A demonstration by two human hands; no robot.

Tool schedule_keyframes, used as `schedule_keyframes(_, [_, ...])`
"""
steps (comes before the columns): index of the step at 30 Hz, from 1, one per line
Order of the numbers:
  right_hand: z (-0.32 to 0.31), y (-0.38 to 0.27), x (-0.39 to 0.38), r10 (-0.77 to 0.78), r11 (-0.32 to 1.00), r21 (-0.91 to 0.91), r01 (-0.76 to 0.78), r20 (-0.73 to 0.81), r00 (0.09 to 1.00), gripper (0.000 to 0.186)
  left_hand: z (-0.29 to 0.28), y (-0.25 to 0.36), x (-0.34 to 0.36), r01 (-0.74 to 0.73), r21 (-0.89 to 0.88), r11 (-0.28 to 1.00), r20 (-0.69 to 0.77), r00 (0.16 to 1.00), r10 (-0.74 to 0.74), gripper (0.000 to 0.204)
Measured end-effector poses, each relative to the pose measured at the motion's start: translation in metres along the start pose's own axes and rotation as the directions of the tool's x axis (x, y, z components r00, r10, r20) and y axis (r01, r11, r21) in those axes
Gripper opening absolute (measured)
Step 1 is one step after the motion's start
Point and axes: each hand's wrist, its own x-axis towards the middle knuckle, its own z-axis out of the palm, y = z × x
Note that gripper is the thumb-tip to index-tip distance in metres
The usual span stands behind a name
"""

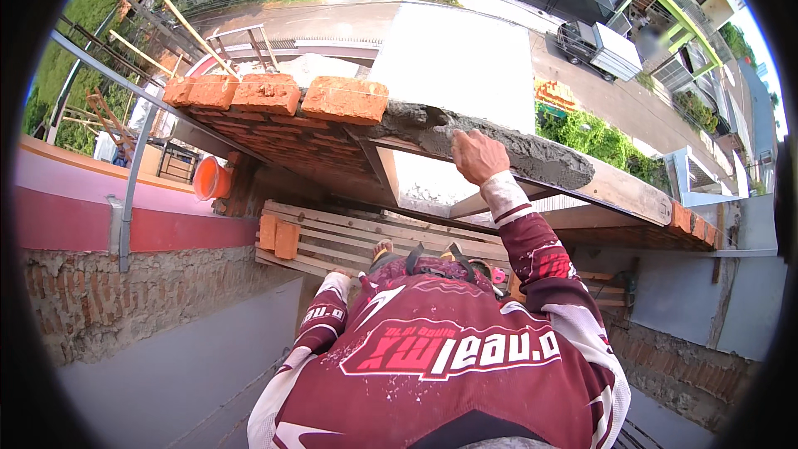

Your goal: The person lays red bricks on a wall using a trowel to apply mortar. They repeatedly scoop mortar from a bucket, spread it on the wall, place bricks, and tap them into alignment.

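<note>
My right hand is stretched forward over the top of the wall. Its fingers are curled down at a bed of wet grey mortar; whatever they may hold is hidden. Left of the mortar, several orange bricks lie in a row along the wall's top, the nearest one touching the mortar's end. Below the mortar runs a frame with openings in the wall. My left hand hangs low beside my body, above the plank platform, and its fingers are too small to make out.
Loose bricks rest on the wooden plank platform where my feet stand. An orange bucket hangs at the left, near a grey metal pole. Beyond the wall, far below, a truck stands on the street.
</note>
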Motion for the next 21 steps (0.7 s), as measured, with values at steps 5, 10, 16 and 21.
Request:
schedule_keyframes(5, [-0.012,0.004,-0.002,0.12,0.983,0.152,-0.1,-0.123,0.985,0.035,0.016,-0.01,-0.039,0.268,-0.46,0.846,0.152,0.963,-0.222,0.046])
schedule_keyframes(10, [-0.035,0.033,0.001,0.208,0.923,0.291,-0.252,0.173,0.963,0.034,0.018,-0.001,-0.062,0.433,-0.73,0.529,0.349,0.901,-0.258,0.045])
schedule_keyframes(16, [-0.039,0.02,0.037,0.083,0.714,0.635,-0.294,0.34,0.937,0.034,0.007,-0.019,-0.013,-0.034,0.043,0.998,-0.005,0.999,0.034,0.046])
schedule_keyframes(21, [-0.034,-0.003,0.048,0.027,0.784,0.523,-0.334,0.51,0.86,0.034,-0.052,-0.007,-0.031,0.059,-0.763,0.644,-0.183,0.935,-0.303,0.038])
